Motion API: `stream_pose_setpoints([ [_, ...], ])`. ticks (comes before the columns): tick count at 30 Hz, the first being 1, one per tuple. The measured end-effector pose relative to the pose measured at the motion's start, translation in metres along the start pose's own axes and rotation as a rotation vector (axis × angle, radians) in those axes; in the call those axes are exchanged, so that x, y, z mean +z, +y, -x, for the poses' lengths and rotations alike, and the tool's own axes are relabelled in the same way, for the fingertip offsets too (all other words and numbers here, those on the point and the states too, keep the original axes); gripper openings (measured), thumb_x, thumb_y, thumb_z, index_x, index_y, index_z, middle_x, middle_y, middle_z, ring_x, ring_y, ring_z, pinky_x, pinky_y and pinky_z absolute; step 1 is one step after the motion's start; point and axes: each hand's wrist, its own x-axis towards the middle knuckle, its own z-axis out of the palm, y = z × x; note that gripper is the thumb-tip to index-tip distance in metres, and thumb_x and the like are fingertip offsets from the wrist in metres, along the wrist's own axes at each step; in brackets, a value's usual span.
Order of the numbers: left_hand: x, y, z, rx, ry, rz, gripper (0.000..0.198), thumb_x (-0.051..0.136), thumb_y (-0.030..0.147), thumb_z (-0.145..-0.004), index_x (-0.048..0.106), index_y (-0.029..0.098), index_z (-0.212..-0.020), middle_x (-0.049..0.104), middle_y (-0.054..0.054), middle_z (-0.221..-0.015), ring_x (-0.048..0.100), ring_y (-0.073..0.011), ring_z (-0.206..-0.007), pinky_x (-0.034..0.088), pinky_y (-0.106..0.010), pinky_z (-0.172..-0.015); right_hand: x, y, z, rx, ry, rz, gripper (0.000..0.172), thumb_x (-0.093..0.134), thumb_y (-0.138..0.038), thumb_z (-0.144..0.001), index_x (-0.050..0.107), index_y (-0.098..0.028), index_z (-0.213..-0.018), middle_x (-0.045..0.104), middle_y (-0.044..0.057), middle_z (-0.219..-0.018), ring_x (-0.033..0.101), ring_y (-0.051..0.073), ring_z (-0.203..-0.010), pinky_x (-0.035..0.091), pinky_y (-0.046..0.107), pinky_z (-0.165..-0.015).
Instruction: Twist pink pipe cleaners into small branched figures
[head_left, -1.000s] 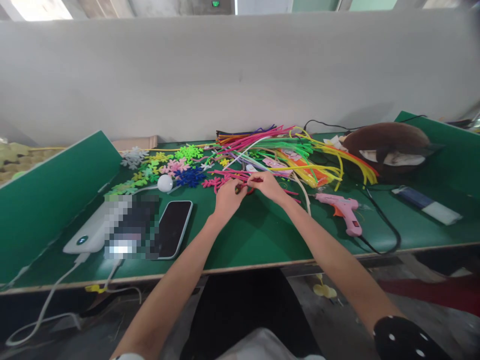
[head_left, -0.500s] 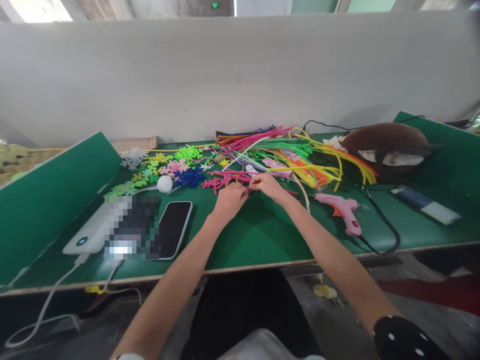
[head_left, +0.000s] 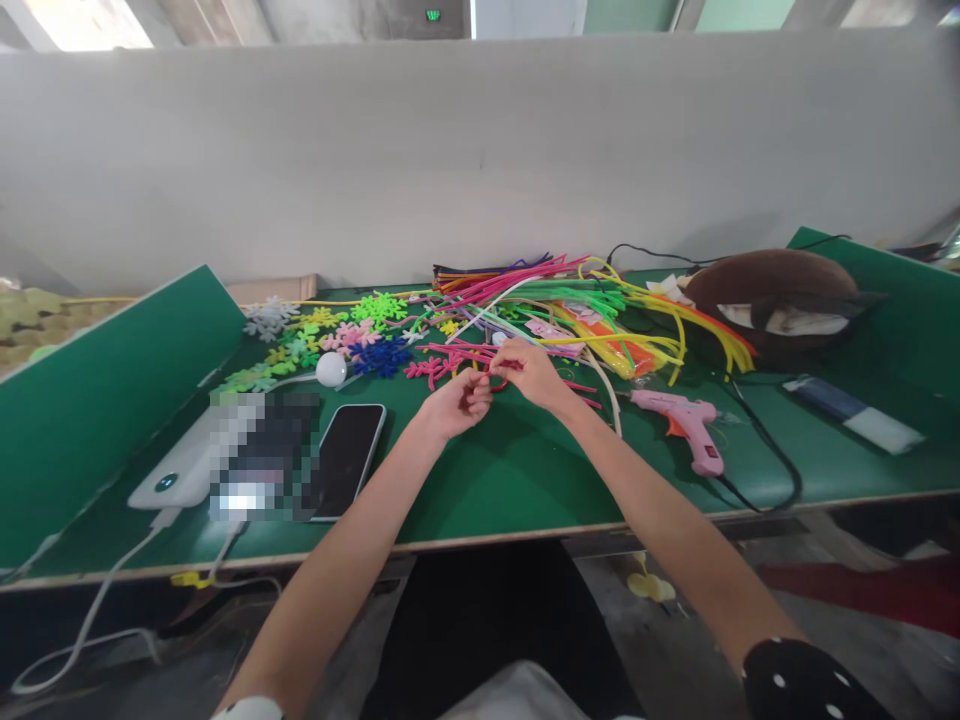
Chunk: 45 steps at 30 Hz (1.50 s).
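At the middle of a green desk (head_left: 517,490), right hand (head_left: 531,377) and left hand (head_left: 459,403) close together, fingertips almost meeting. Right grip closed, thumb and forefinger pinching a small red piece (head_left: 491,374), largely hidden by the fingers. Left fingers curled, tips right at the same piece; whether gripping or merely touching, impossible to tell. Just beyond, loose deep-pink stems (head_left: 457,349) lying crosswise, with a deep-pink branching shape (head_left: 431,371) beside their left end. Farther back, a long heap of fuzzy stems (head_left: 551,288) in purple, orange, pink, green and yellow. Left of that heap, a cluster of snowflake shapes (head_left: 381,356) in white, green, yellow, pale pink and dark blue, with a white ball (head_left: 331,369) just in front. Nearer, toward the left side, a dark-screened phone (head_left: 349,457) and a white device (head_left: 171,472) with a cable (head_left: 162,520) plugged in. Toward the right, a pink glue gun (head_left: 696,428) on its side with a black cord (head_left: 741,497), then a long blue-and-white packet (head_left: 855,412) near a brown rounded object (head_left: 772,277).
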Motion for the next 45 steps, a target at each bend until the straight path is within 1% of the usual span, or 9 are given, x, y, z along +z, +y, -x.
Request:
stream_pose_setpoints([
  [5,-0.004,-0.001,-0.003,0.013,0.031,0.068,0.025,0.041,0.015,-0.077,0.045,0.015,-0.052,0.029,0.005,-0.045,0.023,-0.0031,-0.038,0.019,-0.016,-0.035,0.003,-0.001,0.002,0.000,0.062,-0.013,0.011,0.057,-0.020,-0.076,0.065,-0.020,-0.068,0.059,0.004,-0.076,0.053,0.018,-0.079,0.040,0.033,-0.077],
  [8,-0.005,-0.007,-0.005,0.179,0.155,-0.191,0.020,0.049,0.019,-0.071,0.052,0.014,-0.052,0.041,0.003,-0.046,0.032,-0.0042,-0.041,0.024,-0.018,-0.039,0.000,-0.002,0.003,0.122,0.047,-0.103,0.007,0.062,-0.024,-0.073,0.065,-0.019,-0.075,0.061,0.003,-0.080,0.055,0.017,-0.078,0.042,0.032,-0.077],
  [12,-0.006,-0.011,-0.006,0.405,0.236,-0.636,0.020,0.052,0.024,-0.069,0.064,0.014,-0.057,0.054,0.000,-0.053,0.043,-0.0074,-0.049,0.031,-0.021,-0.046,-0.003,0.003,0.002,0.263,0.093,-0.290,0.019,0.063,-0.029,-0.070,0.064,-0.017,-0.085,0.062,0.003,-0.084,0.055,0.015,-0.075,0.044,0.030,-0.072],
  [15,-0.007,-0.011,-0.007,0.506,0.278,-0.866,0.020,0.055,0.029,-0.071,0.068,0.015,-0.066,0.060,0.000,-0.058,0.048,-0.0097,-0.054,0.034,-0.022,-0.052,-0.004,0.008,0.000,0.274,0.140,-0.341,0.023,0.062,-0.025,-0.068,0.062,-0.018,-0.090,0.059,0.002,-0.086,0.054,0.014,-0.076,0.044,0.029,-0.072],
  [19,-0.011,-0.010,-0.009,0.659,0.334,-0.963,0.020,0.061,0.030,-0.071,0.070,0.016,-0.081,0.066,-0.002,-0.072,0.052,-0.0119,-0.061,0.039,-0.024,-0.059,-0.004,0.008,0.000,0.231,0.125,-0.297,0.030,0.062,-0.020,-0.065,0.059,-0.018,-0.095,0.056,0.002,-0.086,0.054,0.014,-0.078,0.045,0.029,-0.072],
  [28,-0.009,-0.011,-0.009,0.604,0.287,-1.024,0.014,0.062,0.028,-0.071,0.066,0.015,-0.067,0.056,0.002,-0.056,0.047,-0.0102,-0.052,0.033,-0.023,-0.053,0.005,0.002,0.000,0.300,0.101,-0.402,0.030,0.065,-0.019,-0.062,0.056,-0.017,-0.090,0.056,0.000,-0.080,0.057,0.013,-0.074,0.047,0.031,-0.074],
  [35,-0.014,-0.012,-0.016,0.625,0.328,-0.948,0.011,0.058,0.020,-0.070,0.062,0.014,-0.061,0.053,0.003,-0.053,0.046,-0.0096,-0.052,0.033,-0.022,-0.053,0.003,-0.004,0.001,0.337,0.042,-0.458,0.052,0.065,-0.015,-0.060,0.051,-0.020,-0.110,0.059,0.000,-0.080,0.059,0.014,-0.074,0.047,0.031,-0.072],
  [41,-0.011,-0.015,-0.014,0.611,0.371,-1.042,0.013,0.056,0.020,-0.074,0.065,0.014,-0.068,0.055,0.002,-0.054,0.045,-0.0102,-0.052,0.032,-0.023,-0.053,0.005,0.003,0.002,0.353,0.111,-0.328,0.020,0.063,-0.029,-0.068,0.058,-0.016,-0.082,0.064,0.003,-0.072,0.060,0.016,-0.069,0.046,0.032,-0.069],
  [45,-0.010,-0.019,-0.015,0.674,0.394,-1.280,0.019,0.053,0.019,-0.079,0.065,0.015,-0.066,0.054,-0.001,-0.056,0.044,-0.0113,-0.053,0.029,-0.024,-0.053,0.008,0.007,0.002,0.386,0.118,-0.296,0.017,0.064,-0.027,-0.066,0.058,-0.016,-0.078,0.065,0.002,-0.066,0.060,0.017,-0.062,0.046,0.031,-0.065],
])
